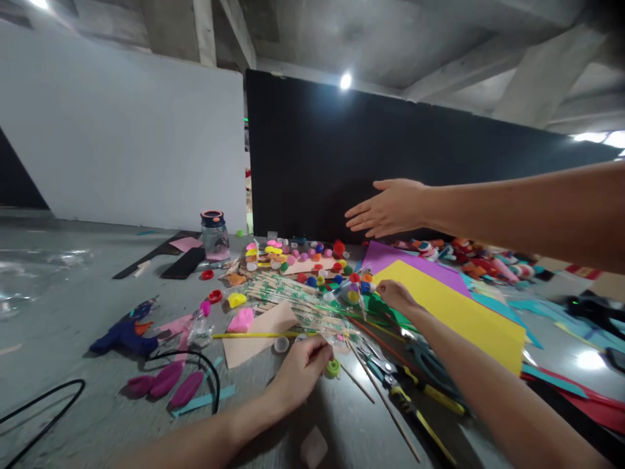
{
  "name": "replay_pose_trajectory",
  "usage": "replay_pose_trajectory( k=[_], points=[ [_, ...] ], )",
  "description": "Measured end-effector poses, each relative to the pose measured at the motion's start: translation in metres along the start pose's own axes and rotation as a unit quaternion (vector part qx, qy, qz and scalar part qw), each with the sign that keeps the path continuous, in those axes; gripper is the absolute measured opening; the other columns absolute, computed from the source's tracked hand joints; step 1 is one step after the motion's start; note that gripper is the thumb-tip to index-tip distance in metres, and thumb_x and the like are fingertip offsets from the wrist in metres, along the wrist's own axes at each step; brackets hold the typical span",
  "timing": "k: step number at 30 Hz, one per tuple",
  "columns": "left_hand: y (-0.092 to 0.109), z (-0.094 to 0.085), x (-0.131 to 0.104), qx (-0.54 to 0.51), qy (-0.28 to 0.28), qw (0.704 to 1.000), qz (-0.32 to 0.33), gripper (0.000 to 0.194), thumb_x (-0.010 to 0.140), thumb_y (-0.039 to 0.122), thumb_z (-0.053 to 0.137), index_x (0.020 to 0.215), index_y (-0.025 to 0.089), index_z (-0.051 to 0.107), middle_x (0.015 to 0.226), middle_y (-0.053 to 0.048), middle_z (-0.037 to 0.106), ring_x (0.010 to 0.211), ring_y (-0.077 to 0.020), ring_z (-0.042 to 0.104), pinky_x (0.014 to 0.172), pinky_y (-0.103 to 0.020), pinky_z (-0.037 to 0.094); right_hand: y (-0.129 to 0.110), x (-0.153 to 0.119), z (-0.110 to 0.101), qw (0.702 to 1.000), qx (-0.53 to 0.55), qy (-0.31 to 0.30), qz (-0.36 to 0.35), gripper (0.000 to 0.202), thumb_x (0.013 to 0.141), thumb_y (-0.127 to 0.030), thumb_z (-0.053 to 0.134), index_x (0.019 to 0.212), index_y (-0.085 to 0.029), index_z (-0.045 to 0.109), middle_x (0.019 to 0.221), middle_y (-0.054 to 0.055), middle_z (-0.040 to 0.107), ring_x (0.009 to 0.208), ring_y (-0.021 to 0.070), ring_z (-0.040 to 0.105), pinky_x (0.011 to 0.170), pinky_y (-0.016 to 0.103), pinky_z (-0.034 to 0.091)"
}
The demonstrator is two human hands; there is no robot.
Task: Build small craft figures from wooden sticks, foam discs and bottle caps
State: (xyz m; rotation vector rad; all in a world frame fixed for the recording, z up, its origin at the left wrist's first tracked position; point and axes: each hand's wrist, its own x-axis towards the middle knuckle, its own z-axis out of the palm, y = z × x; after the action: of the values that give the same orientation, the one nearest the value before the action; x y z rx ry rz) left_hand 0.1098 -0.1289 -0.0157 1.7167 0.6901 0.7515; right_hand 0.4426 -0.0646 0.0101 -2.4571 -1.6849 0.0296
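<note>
My left hand is low over the table, its fingers curled together beside a green ring-shaped cap. Whatever it may hold is hidden. My right hand reaches further out, fingertips pinched next to several small coloured paint pots; what is between them is too small to name. Bundles of wooden sticks in green-printed wrappers lie between the hands. A yellow foam sheet lies under and beside my right forearm. Left of my left hand are a beige sheet and a yellow stick.
Another person's open hand extends from the right above the table. Pliers and loose sticks lie front right. A clear jar, a dark blue felt figure, magenta pieces and a black cord are on the left.
</note>
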Motion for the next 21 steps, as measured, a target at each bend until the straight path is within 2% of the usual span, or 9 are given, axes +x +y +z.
replay_pose_trajectory(
  k=[6,13,17,21],
  points=[
    [0.0,-0.002,0.0,0.02,-0.004,1.0,-0.021,0.03,0.096,0.039,0.046,0.074,0.019,0.052,0.064,0.003,0.047,0.059,-0.0129,0.043,0.057,-0.025,0.033,-0.008,0.012,0.004,0.996,-0.033,0.06,-0.05,0.027,0.098,-0.034,0.061,0.119,-0.017,0.063,0.12,0.009,0.064,0.101,0.0218,0.065,0.087,0.042,0.056],
    [0.003,-0.005,-0.001,0.048,0.013,0.997,-0.053,0.029,0.096,0.038,0.045,0.074,0.02,0.051,0.062,0.004,0.045,0.058,-0.0127,0.043,0.057,-0.025,0.032,-0.032,0.019,0.007,0.969,-0.033,0.041,-0.24,0.024,0.098,-0.035,0.061,0.112,-0.016,0.066,0.117,0.008,0.066,0.106,0.0226,0.064,0.093,0.045,0.053],
    [0.007,-0.006,-0.001,0.088,0.024,0.996,-0.024,0.026,0.095,0.032,0.045,0.074,0.019,0.053,0.066,0.002,0.051,0.063,-0.0134,0.047,0.061,-0.025,0.035,-0.04,0.012,0.018,0.952,-0.027,0.034,-0.302,0.023,0.097,-0.036,0.063,0.105,-0.015,0.067,0.11,0.007,0.068,0.104,0.0223,0.065,0.094,0.045,0.052],
    [0.027,-0.01,-0.006,0.142,0.003,0.989,0.04,0.027,0.098,0.034,0.046,0.079,0.019,0.058,0.07,0.001,0.057,0.066,-0.0137,0.049,0.062,-0.026,0.036,-0.04,0.007,0.02,0.957,-0.022,0.053,-0.285,0.02,0.098,-0.033,0.061,0.105,-0.015,0.066,0.107,0.006,0.068,0.1,0.0212,0.065,0.091,0.044,0.053]
  ],
)
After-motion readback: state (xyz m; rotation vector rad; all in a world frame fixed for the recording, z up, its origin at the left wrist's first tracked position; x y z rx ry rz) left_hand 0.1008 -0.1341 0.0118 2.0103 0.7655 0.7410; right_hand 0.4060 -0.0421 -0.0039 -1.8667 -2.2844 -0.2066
